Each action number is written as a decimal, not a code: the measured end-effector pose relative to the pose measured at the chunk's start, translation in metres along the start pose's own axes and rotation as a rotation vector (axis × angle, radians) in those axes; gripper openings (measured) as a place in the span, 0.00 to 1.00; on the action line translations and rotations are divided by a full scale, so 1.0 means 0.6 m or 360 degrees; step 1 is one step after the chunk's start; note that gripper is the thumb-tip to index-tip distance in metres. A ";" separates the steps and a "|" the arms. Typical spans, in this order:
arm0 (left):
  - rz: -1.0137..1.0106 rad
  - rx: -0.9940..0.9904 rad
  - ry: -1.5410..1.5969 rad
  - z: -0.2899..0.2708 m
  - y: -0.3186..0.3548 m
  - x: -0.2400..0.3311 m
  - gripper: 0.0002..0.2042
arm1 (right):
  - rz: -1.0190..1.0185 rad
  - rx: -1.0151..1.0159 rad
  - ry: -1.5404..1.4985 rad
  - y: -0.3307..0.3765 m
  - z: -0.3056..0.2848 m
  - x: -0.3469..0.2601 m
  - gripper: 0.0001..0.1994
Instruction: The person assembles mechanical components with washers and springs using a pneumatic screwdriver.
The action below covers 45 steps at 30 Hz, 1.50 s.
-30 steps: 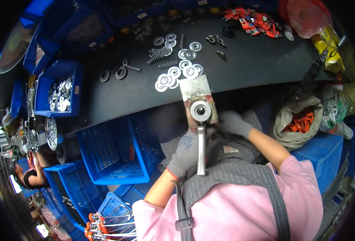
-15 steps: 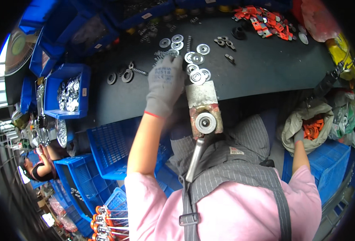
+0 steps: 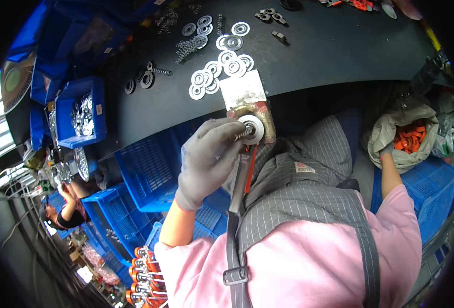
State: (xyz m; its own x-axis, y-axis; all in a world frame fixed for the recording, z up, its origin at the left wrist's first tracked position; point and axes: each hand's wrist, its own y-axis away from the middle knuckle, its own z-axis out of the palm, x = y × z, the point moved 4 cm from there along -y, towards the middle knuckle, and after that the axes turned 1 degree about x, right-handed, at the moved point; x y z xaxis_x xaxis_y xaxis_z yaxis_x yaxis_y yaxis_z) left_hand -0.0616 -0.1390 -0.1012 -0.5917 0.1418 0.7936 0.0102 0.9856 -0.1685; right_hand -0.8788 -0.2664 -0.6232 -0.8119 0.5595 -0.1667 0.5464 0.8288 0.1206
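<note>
My left hand (image 3: 209,156), in a grey glove, pinches a small coil spring (image 3: 242,134) between thumb and fingers. The spring sits over the middle of a round metal disc (image 3: 257,126) on the bench fixture (image 3: 266,120); whether it touches the disc I cannot tell. Below the disc, a metal lever (image 3: 241,179) slopes down toward my apron, a red strip (image 3: 250,169) beside it. Far to the right, my right hand (image 3: 387,150) is at the near left side of a pale cloth bag (image 3: 383,131) of orange parts (image 3: 410,137); its fingers are hidden.
Metal discs (image 3: 212,68) lie behind the fixture, near loose springs (image 3: 188,47). Farther right are small metal pieces (image 3: 270,15). A blue bin (image 3: 78,141) of metal parts stands left; blue crates (image 3: 145,174) sit below the table edge. Another person (image 3: 65,213) is at far left.
My left hand has come back from the discs and springs on the table to the fixture, now with a spring. A red strip shows beside the lever. My right hand stays at the bag.
</note>
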 end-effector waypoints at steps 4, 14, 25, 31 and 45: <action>0.0313 0.0013 -0.0786 0.030 -0.023 0.033 0.18 | 0.0037 -0.0034 -0.0133 0.048 0.039 -0.032 0.30; 0.0113 0.0663 -0.0733 -0.111 -0.059 -0.111 0.18 | -0.0204 0.0014 -0.0501 0.112 -0.044 -0.040 0.31; -0.0734 0.0856 -0.1179 -0.209 -0.083 -0.311 0.15 | -0.0162 0.0055 -0.0734 0.101 -0.087 -0.164 0.31; -0.0349 0.0590 -0.0040 -0.088 -0.020 -0.053 0.10 | 0.0115 0.0166 -0.0731 0.186 -0.112 -0.169 0.31; -0.0345 0.0081 -0.0178 0.020 0.007 -0.035 0.16 | -0.0379 0.1140 -0.0902 0.272 -0.478 -0.311 0.28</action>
State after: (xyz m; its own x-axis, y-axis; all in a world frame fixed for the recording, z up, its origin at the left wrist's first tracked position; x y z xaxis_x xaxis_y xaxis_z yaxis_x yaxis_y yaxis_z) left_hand -0.0587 -0.1389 -0.1255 -0.6614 -0.0864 0.7451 -0.1657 0.9856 -0.0328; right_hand -0.6969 -0.2376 -0.2916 -0.8004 0.1385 -0.5832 0.5281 0.6232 -0.5768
